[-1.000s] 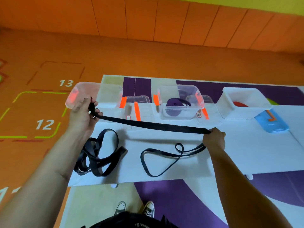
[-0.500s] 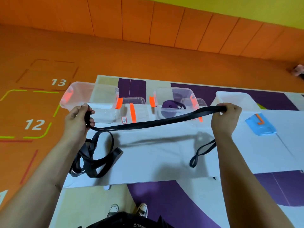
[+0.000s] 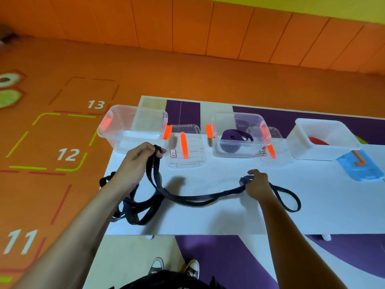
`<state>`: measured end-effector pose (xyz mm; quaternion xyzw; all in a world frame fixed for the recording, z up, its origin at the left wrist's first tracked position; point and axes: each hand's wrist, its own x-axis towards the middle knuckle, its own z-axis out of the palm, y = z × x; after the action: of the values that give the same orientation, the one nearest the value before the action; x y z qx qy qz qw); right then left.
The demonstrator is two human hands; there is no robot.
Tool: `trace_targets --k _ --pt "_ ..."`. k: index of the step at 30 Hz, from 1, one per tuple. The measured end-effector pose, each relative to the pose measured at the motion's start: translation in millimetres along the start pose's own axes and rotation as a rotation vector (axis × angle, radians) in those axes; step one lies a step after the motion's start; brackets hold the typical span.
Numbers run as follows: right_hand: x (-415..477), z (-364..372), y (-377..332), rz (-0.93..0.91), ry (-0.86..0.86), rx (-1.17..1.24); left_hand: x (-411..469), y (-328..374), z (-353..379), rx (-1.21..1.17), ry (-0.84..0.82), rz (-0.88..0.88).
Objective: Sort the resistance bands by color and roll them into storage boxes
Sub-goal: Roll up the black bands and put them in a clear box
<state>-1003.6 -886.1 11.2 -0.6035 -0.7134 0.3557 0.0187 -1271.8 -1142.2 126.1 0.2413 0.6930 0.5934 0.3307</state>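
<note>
A long black resistance band sags across the white table. My left hand grips one end of it, raised near the empty clear box at the far left. My right hand pinches the band low over the table's middle, with a loop trailing to its right. More black bands lie in a tangled heap under my left forearm. A rolled purple band sits in the middle clear box. A red band lies in the white box at the right.
Two clear lids with orange clips lie between the boxes. A blue lid rests at the right edge. The table's near edge runs just ahead of my shoes. Orange floor with numbered squares lies to the left.
My right hand dropped from beside the white box to the table's middle, and the once taut band now hangs slack. My left hand stays near the left box.
</note>
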Motion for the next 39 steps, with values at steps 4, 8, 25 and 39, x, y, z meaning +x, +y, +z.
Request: trace_targets --k 4,8,25,39 --pt "-29 18 -36 -0.156 -0.057 0.078 -9 -1 5 0.105 -0.126 0.081" --pt "-80 33 -106 -0.417 -0.104 0.41 -17 7 9 0.145 -0.162 0.124" --pt "-153 52 -162 -0.589 -0.46 0.739 -32 20 9 0.002 -0.029 0.149" --pt "-165 47 -165 -0.631 -0.332 0.658 -39 27 10 0.117 -0.044 0.224"
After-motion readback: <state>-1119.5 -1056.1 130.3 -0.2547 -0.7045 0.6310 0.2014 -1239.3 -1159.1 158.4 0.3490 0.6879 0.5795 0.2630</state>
